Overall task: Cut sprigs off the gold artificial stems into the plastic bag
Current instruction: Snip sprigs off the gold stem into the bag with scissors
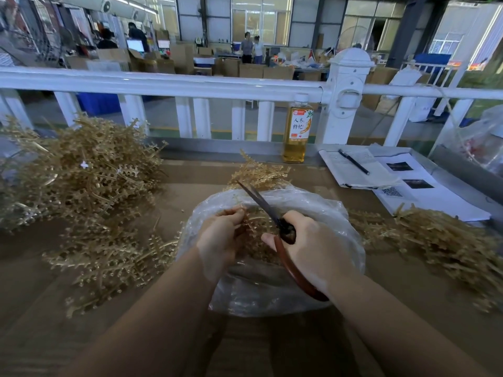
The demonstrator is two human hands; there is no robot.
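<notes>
The right hand [307,246] grips the red-brown handles of the scissors [272,213], whose blades look nearly closed and point up and left, away from the person. The left hand [220,238] pinches a gold stem [253,227] just left of the blades, over the open mouth of the plastic bag [340,213]. The stem lies between the 2 hands, so the cut turns on the blades crossing it just right of the left fingertips; the right hand is the nearer to that spot. Where blade meets stem is hard to make out against the gold sprigs already in the bag. More stems sit in a left pile [87,170] and a right pile [441,240], the latter cut off by the frame edge.
</notes>
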